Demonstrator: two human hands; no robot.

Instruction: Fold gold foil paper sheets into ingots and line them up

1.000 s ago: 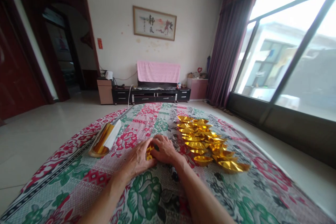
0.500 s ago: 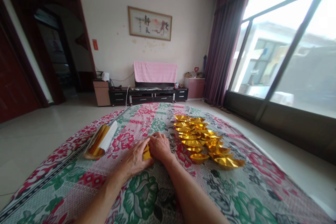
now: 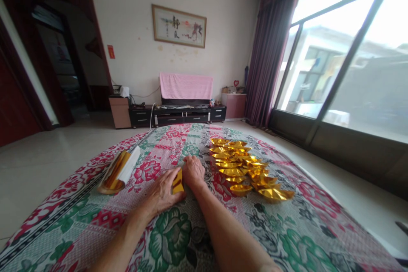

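Gold foil (image 3: 178, 182) gripped btwn thumb & fingers of L hand (image 3: 165, 188); R hand (image 3: 194, 171) curled alongside, grip can't be told. Prob. fold step; steady hold needed nxt.

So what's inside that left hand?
The left hand holds a gold piece: its shiny surface shows between thumb and fingers; whatever the hand covers can't be seen.

Shows more of the gold paper (image 3: 178, 182) exposed beside the left hand (image 3: 163, 189), with the right hand (image 3: 194, 172) drawn slightly aside.
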